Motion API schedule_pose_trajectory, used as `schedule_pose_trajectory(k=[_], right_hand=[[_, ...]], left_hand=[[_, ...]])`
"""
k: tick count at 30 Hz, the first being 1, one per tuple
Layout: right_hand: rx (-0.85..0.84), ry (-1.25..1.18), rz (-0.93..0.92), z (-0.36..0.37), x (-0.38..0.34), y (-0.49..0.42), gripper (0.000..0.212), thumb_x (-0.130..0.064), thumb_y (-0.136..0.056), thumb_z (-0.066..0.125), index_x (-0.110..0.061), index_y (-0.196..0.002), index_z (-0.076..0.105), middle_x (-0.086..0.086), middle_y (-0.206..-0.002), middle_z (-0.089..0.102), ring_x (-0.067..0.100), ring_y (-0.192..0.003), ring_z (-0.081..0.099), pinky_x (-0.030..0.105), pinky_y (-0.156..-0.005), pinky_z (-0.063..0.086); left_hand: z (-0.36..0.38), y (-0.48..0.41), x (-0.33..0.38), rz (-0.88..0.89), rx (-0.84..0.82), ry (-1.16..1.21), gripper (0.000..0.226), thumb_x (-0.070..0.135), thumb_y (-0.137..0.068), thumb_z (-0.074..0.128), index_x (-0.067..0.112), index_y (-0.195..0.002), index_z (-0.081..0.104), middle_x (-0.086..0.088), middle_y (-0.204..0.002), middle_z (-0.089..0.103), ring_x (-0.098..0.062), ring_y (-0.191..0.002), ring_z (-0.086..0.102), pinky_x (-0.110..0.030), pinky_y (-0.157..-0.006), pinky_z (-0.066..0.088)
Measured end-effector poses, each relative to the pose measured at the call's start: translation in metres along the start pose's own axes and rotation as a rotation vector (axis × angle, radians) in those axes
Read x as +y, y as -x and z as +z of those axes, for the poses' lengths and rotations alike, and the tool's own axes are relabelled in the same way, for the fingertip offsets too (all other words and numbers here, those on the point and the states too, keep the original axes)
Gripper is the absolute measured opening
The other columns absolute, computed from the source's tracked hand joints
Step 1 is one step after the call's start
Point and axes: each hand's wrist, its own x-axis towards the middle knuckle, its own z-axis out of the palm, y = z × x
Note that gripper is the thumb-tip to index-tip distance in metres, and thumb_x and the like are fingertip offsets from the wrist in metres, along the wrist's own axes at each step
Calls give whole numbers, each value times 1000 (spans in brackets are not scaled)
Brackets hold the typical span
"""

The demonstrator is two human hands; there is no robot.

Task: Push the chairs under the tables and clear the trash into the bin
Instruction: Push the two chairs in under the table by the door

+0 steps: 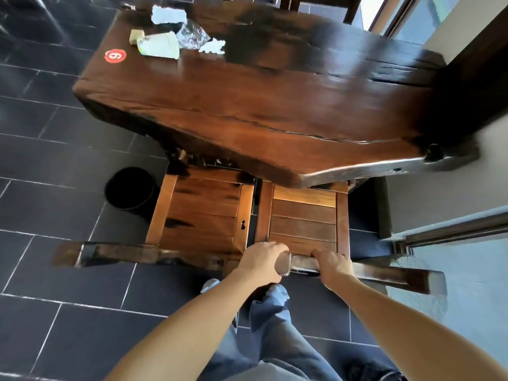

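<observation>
Black plastic, the bin [130,188] stands on the floor tiles [68,312] at the left, just beside the left chair. It is close enough that the trash will have a short trip once I get to it. That trash sits untouched at the far left end of the bench [275,111]: a tipped paper cup [160,46], a crumpled clear wrapper [192,34] and torn paper scraps [167,13], all bunched just beyond a round red sticker [115,55].

The left chair [202,213] has the far edge of its seat tucked under the bench's near edge, and its back rail juts toward me. The right chair [302,220] stands just beside it, with a narrow gap between the 2 seats, and is tucked in about as far.

My left grip [261,259] is curled over the left end of the right chair's top rail. My right grip [332,265] is clamped on the same rail a little further right. I hold with both so the push goes in straight and the chair does not swing into its neighbour or toward the wall at the right. I judge the chair step to be under way, with more seat left to slide under and the trash not yet started.
</observation>
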Motion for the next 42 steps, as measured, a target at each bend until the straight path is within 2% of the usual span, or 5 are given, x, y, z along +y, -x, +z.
schedule_pose_trajectory(k=[17, 31, 34, 38, 42], right_hand=[[-96, -14, -13, -3, -18, 20, 38, 6, -79, 59, -18, -108, 66, 2, -111, 68, 26, -106, 64, 31, -69, 41], [-226, 45, -143, -21, -15, 2, 35, -15, -83, 63, -20, -118, 64, 0, -119, 65, 22, -112, 61, 29, -86, 49], [-329, -33, -273, -31, -16, -20, 38, -17, -94, 49, -23, -131, 55, -2, -133, 58, 18, -118, 56, 28, -92, 47], [-137, -338, -372, -45, -57, -25, 30, -23, -98, 43, -27, -123, 58, -4, -123, 63, 17, -105, 62, 29, -86, 52], [46, -390, -588, -57, -122, -5, 45, -36, -99, 39, -33, -144, 35, -9, -154, 32, 15, -143, 27, 37, -116, 24]], left_hand=[[-3, 18, -10, 47, -135, -204, 67, 43, -72, 70, 30, -133, 48, -1, -123, 64, -25, -108, 61, -36, -91, 47], [-13, 23, -26, 113, -208, -105, 69, 50, -78, 64, 24, -138, 45, 3, -136, 56, -22, -120, 54, -37, -99, 43], [-22, 30, -27, -45, -82, 97, 52, 51, -90, 49, 26, -136, 50, 7, -136, 57, -14, -124, 52, -34, -104, 42], [-29, 50, -56, -269, 237, 168, 45, 43, -97, 40, 27, -139, 45, 11, -142, 49, -7, -131, 45, -26, -108, 34], [-40, 91, -97, -381, 420, 73, 53, 40, -98, 39, 24, -147, 30, 5, -153, 33, -11, -142, 27, -30, -117, 12]])
